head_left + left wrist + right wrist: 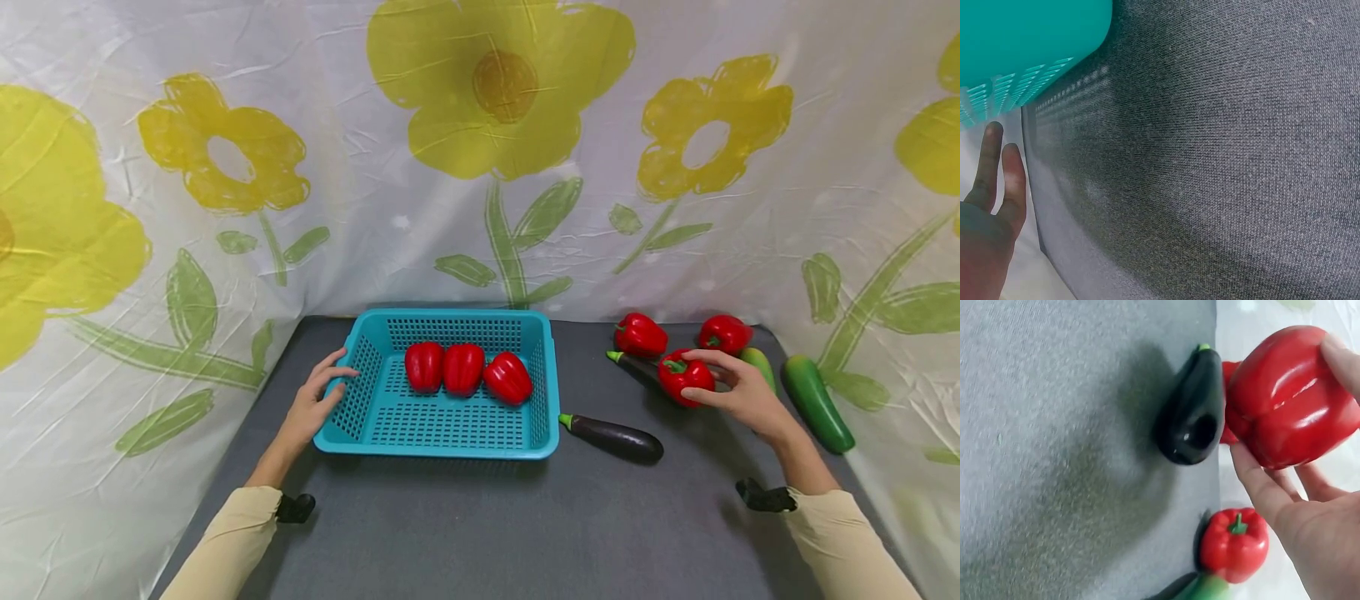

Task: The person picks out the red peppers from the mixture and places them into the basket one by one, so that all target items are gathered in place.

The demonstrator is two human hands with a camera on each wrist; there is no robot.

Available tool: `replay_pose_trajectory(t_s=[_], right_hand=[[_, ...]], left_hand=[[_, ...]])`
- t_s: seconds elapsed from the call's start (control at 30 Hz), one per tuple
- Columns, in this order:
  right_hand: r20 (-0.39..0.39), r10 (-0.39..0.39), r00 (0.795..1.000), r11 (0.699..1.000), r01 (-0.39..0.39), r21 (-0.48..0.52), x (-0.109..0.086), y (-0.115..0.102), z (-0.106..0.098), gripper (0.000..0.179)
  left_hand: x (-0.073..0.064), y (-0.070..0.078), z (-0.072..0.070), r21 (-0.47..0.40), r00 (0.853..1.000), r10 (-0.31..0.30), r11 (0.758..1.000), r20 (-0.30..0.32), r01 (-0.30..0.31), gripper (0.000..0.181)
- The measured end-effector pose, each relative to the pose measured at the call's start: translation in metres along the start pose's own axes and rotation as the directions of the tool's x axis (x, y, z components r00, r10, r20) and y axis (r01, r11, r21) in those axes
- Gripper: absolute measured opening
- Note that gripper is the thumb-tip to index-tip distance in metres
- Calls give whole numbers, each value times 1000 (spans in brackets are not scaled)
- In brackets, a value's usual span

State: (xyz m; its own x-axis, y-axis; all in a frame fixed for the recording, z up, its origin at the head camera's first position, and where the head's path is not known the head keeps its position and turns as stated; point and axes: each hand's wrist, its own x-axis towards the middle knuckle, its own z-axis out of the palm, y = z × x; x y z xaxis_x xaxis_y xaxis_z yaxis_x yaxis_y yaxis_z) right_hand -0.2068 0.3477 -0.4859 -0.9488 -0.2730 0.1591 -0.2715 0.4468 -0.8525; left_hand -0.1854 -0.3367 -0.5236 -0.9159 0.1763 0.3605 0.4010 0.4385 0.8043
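My right hand [742, 396] grips a red bell pepper [678, 385] between thumb and fingers, raised off the table in the right wrist view. Behind it lies an eggplant [1192, 406], partly covered by the pepper in the head view. My left hand [309, 407] is at the left side of a turquoise basket [435, 452], its fingers extended by the rim. Whether they touch it is hard to tell. Inside the basket, three red bell peppers [462, 370] lie in a row toward the back and right.
A second eggplant [615, 439] lies right of the basket. Two red bell peppers, one at the back [641, 335] and one farther right [725, 334], rest near the table's far edge. A long green vegetable [819, 406] lies along the right edge; another [759, 367] is partly behind my right hand.
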Motion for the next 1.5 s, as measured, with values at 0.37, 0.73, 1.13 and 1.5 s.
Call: replay_pose_trajectory(t_s=[0.37, 0.73, 1.13, 1.5], right_hand=[[46, -103, 994, 992, 100, 72, 12, -14, 13, 68], [76, -94, 993, 985, 81, 150, 26, -29, 35, 73], [51, -133, 990, 969, 119, 218, 41, -47, 60, 69], [37, -126, 991, 967, 114, 228, 54, -60, 82, 65]], left_hand=[[0, 1, 0, -14, 1000, -9, 1000, 3, 9, 24], [-1, 1, 0, -20, 1000, -14, 1000, 4, 14, 24], [-1, 3, 1, -23, 1000, -19, 1000, 4, 19, 24], [0, 5, 0, -9, 1000, -20, 1000, -5, 20, 23]])
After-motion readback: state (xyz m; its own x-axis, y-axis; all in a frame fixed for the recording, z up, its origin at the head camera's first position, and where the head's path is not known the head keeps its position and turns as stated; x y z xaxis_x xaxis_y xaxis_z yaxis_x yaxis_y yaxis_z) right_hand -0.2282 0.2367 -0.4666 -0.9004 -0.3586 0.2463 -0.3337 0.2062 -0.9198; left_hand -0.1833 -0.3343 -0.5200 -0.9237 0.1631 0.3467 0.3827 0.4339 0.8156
